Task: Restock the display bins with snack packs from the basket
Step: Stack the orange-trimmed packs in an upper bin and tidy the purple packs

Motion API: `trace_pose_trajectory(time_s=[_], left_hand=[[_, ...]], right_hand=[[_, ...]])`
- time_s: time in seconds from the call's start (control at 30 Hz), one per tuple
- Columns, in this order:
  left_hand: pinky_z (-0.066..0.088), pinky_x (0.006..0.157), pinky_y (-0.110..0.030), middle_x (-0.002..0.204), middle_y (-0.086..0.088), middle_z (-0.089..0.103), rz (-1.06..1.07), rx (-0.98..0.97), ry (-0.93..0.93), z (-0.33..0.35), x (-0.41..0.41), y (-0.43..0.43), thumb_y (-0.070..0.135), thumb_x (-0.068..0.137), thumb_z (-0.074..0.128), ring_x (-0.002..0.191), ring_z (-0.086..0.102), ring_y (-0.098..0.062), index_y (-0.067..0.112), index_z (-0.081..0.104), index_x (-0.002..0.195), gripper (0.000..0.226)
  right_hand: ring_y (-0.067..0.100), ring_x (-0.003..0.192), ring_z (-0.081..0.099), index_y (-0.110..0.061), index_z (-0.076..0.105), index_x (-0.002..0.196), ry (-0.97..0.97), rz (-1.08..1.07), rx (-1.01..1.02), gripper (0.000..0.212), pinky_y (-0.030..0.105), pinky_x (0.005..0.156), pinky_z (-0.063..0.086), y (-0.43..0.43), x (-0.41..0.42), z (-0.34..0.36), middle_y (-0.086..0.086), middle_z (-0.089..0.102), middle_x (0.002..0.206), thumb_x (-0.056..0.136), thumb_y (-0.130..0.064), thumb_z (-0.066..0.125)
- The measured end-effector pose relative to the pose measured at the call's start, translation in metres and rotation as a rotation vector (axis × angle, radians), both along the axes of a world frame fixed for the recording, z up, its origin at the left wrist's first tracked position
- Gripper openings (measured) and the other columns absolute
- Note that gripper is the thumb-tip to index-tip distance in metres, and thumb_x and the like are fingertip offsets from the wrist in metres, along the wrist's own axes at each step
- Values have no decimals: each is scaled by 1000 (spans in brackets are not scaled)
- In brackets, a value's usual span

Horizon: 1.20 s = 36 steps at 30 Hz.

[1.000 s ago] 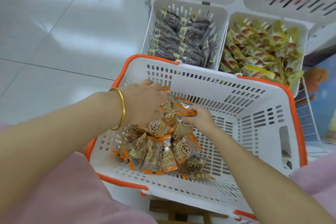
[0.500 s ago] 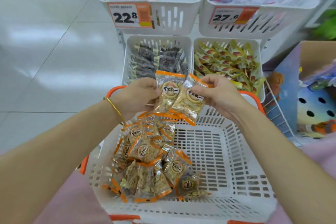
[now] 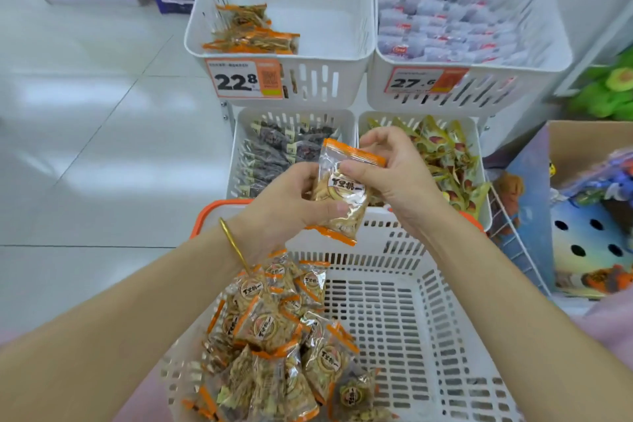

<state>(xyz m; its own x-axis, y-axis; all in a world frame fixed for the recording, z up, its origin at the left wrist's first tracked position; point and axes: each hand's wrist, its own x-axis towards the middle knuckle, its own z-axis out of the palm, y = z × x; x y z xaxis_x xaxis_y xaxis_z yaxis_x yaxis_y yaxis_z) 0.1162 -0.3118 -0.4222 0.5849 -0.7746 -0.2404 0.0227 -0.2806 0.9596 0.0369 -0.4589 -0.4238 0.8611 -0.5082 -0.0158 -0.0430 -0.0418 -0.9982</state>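
Observation:
Both hands hold clear, orange-edged snack packs (image 3: 342,192) stacked together above the far rim of the white basket (image 3: 428,336). My left hand (image 3: 287,205) grips them from the left with the thumb across the front. My right hand (image 3: 394,175) pinches their top right part. Several more of the same packs (image 3: 281,336) lie heaped in the basket's left half. The upper left display bin (image 3: 325,41), tagged 22.8, holds a few matching packs (image 3: 250,34) at its left side.
The upper right bin (image 3: 472,79), tagged 27.6, is full of pale packs. Below sit a bin of dark packs (image 3: 281,151) and a bin of yellow-green packs (image 3: 448,154). A wire rack and a toy box (image 3: 589,216) stand at the right. White tiled floor lies to the left.
The packs held side by side half a second ago now lie stacked one over the other between both hands. A second ago both hands were down in the basket's heap.

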Motion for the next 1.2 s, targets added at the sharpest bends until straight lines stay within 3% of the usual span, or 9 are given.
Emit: trace_pose_trajectory(time_s=[0.1,0.2,0.27,0.4,0.57,0.7,0.97,1.1,1.2], left_hand=[[56,79,-32,110,-5,66,23,-69,-92,15,20,-4,5,83,68,94,66,-17,11,49,121,44],[54,77,-22,113,-4,64,66,-158,-188,35,46,-12,2,84,65,94,64,-11,11,46,123,44],[51,81,-20,117,-4,62,114,-199,-296,46,68,-20,7,84,66,98,63,-9,11,44,126,47],[35,86,-4,122,4,51,282,-129,-794,61,114,-30,23,88,63,99,47,12,18,45,127,43],[18,116,-46,144,-8,41,294,273,-1241,47,169,-29,57,84,33,139,25,-26,13,49,131,66],[6,117,-49,150,-6,33,268,353,-1281,34,179,-28,58,85,17,143,17,-24,18,47,134,70],[1,118,-43,150,-6,34,279,336,-1289,27,180,-29,55,89,17,144,17,-23,20,45,135,64],[-2,118,-41,150,-7,33,265,339,-1291,29,180,-28,56,89,15,144,15,-23,20,44,136,66],[-2,119,-41,151,-5,30,228,342,-1276,34,178,-19,58,87,13,145,12,-21,20,41,138,69]], right_hand=[[16,84,70,-23,52,121,118,144,33,49,35,68,57,-17,13,25,4,69,103,78,-31,73],[16,84,69,-21,62,110,143,278,-100,42,34,63,58,-27,38,56,2,73,93,71,-31,75],[10,73,67,-19,65,95,62,234,-148,21,29,56,57,-31,63,77,-2,72,81,77,-16,74],[10,71,67,-16,61,91,-157,-4,-242,17,29,59,59,-48,121,122,4,68,86,81,-7,72],[26,82,63,-20,60,84,-134,-200,-694,16,44,75,54,-86,223,120,3,61,81,78,-12,73],[22,90,56,-10,62,99,27,-158,-811,17,28,74,41,-94,279,78,0,57,91,82,-8,68],[27,117,47,-10,41,132,310,169,-586,41,36,92,43,-86,300,63,13,44,133,92,1,45],[34,126,43,-15,35,139,456,240,-577,51,51,101,42,-79,299,73,14,40,140,90,-4,42],[29,129,39,-20,28,145,428,238,-499,64,45,98,40,-79,284,87,7,32,148,86,-3,43]])
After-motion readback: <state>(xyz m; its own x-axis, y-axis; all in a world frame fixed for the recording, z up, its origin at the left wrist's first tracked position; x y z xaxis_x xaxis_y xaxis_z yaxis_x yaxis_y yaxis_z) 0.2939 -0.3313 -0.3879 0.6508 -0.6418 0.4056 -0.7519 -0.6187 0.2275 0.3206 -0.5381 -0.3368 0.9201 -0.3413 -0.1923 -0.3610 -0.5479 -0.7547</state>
